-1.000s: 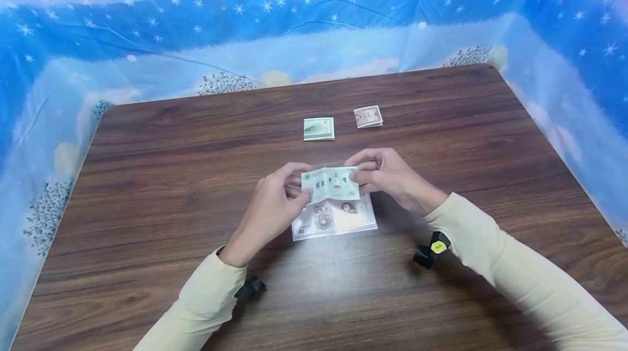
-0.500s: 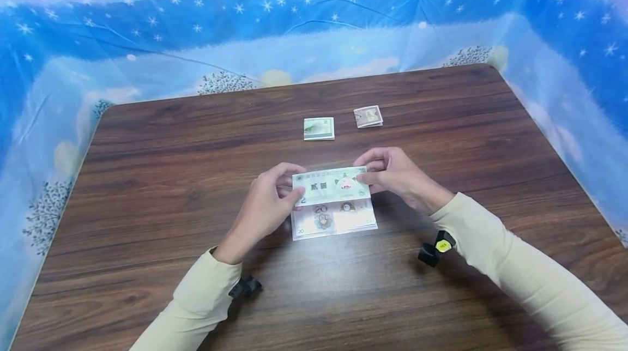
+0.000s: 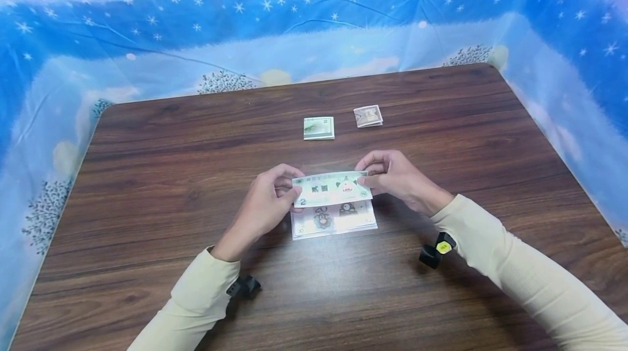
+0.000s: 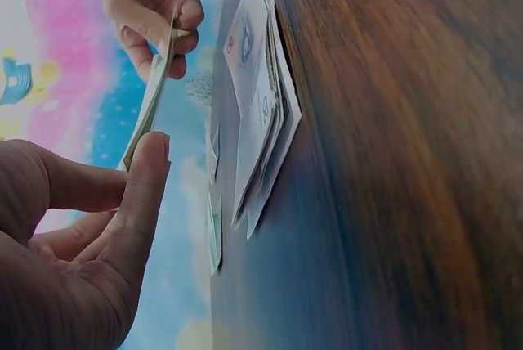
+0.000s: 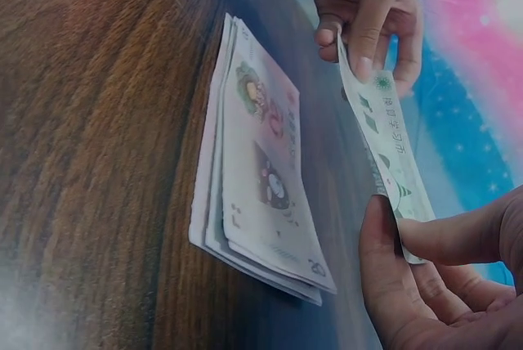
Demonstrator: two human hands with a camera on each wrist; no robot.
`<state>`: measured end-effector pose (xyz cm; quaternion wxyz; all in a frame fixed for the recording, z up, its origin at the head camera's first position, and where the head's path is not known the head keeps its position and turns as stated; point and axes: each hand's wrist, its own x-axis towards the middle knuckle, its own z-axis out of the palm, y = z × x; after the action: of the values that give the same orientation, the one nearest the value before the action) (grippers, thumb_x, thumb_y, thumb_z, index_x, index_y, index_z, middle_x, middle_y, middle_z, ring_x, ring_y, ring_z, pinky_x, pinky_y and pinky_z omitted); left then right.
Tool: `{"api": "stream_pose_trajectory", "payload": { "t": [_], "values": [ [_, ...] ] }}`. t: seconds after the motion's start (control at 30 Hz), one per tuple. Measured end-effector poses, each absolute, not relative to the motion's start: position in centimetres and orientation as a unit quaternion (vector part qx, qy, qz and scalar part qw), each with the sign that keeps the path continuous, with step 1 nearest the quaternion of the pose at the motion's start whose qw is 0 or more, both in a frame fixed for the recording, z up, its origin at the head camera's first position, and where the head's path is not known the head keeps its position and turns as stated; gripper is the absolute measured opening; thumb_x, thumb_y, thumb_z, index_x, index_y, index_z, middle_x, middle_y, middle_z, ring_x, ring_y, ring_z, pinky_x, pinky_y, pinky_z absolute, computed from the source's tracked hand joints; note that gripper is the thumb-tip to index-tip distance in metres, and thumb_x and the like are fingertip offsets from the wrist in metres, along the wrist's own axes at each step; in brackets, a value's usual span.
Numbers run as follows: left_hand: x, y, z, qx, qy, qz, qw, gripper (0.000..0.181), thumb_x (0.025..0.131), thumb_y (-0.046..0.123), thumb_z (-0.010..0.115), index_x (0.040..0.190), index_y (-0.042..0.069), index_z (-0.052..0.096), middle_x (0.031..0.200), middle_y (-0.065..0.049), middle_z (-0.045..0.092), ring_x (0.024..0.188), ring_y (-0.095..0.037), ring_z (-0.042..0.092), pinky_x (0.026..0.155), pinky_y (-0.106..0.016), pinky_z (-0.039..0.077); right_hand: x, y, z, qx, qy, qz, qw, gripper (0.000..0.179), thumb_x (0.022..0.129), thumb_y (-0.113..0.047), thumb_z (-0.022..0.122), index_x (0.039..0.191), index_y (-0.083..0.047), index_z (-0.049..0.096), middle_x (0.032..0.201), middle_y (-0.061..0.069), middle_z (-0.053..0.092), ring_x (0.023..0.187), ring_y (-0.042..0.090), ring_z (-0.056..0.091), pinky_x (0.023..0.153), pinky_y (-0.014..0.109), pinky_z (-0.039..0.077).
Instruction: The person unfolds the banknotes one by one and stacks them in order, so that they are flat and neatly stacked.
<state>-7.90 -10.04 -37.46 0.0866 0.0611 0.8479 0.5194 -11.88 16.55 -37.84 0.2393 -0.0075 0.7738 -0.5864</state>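
Observation:
A green play banknote (image 3: 333,190) marked 2 is stretched between both hands, raised over a small stack of notes (image 3: 336,224). My left hand (image 3: 267,195) pinches its left end between thumb and fingers. At the other end, the right hand (image 3: 399,183) does likewise, thumb in front. The right wrist view shows the green note (image 5: 396,154) bowing slightly above the stack (image 5: 261,154), whose top note is pinkish, printed 20 and creased across its middle. Several layers show along the stack's edge. In the head view, the green note overlaps the stack's far part.
Farther back on the brown wooden table (image 3: 196,176) lie a folded green note (image 3: 319,128) and, right of it, a folded brownish note (image 3: 368,116). A blue and pink snowflake cloth (image 3: 294,7) hangs around the table's far and side edges.
The green note, sharply creased a second ago, is now spread out wider and nearly flat. My hands have moved apart, the right one to the right and the left one slightly left.

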Motion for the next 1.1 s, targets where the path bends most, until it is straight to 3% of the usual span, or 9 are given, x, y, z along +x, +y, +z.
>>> {"api": "stream_pose_trajectory", "payload": {
  "t": [0.27,0.57,0.73,1.1],
  "values": [
    [-7.8,-10.6,-37.6,0.093,0.897,0.423,0.088,0.02,0.092,0.01,0.074,0.111,0.007,0.07,0.086,-0.003,0.073,0.08,-0.017,0.068,0.078,-0.039,0.055,-11.6,16.7,-38.6,-0.014,0.765,-0.595,0.248,0.025,0.086,0.005,0.072,0.108,0.006,0.061,0.085,0.008,0.064,0.078,0.019,0.065,0.077,0.037,0.06],
    [-7.7,-10.6,-37.6,0.111,0.916,0.367,0.12,0.024,0.091,0.014,0.077,0.114,0.01,0.071,0.081,0.0,0.073,0.066,-0.012,0.063,0.058,-0.031,0.049,-11.3,16.4,-39.1,-0.017,0.766,-0.586,0.264,0.024,0.085,0.009,0.072,0.106,0.008,0.061,0.084,0.009,0.064,0.074,0.019,0.066,0.072,0.036,0.06],
    [-7.6,-10.5,-37.6,0.112,0.924,0.342,0.132,0.025,0.09,0.015,0.077,0.114,0.01,0.072,0.079,0.001,0.072,0.064,-0.012,0.06,0.056,-0.03,0.047,-11.1,16.3,-39.6,-0.037,0.773,-0.578,0.258,0.023,0.084,0.011,0.072,0.104,0.011,0.061,0.081,0.01,0.065,0.071,0.016,0.064,0.066,0.032,0.06],
    [-7.5,-10.3,-38.0,0.099,0.931,0.318,0.151,0.026,0.089,0.016,0.079,0.114,0.009,0.073,0.078,0.001,0.067,0.058,-0.013,0.054,0.053,-0.028,0.042,-11.1,16.4,-40.0,-0.101,0.826,-0.509,0.221,0.022,0.081,0.008,0.077,0.097,0.008,0.063,0.077,0.007,0.06,0.068,0.015,0.058,0.06,0.036,0.06]
  ]
}}
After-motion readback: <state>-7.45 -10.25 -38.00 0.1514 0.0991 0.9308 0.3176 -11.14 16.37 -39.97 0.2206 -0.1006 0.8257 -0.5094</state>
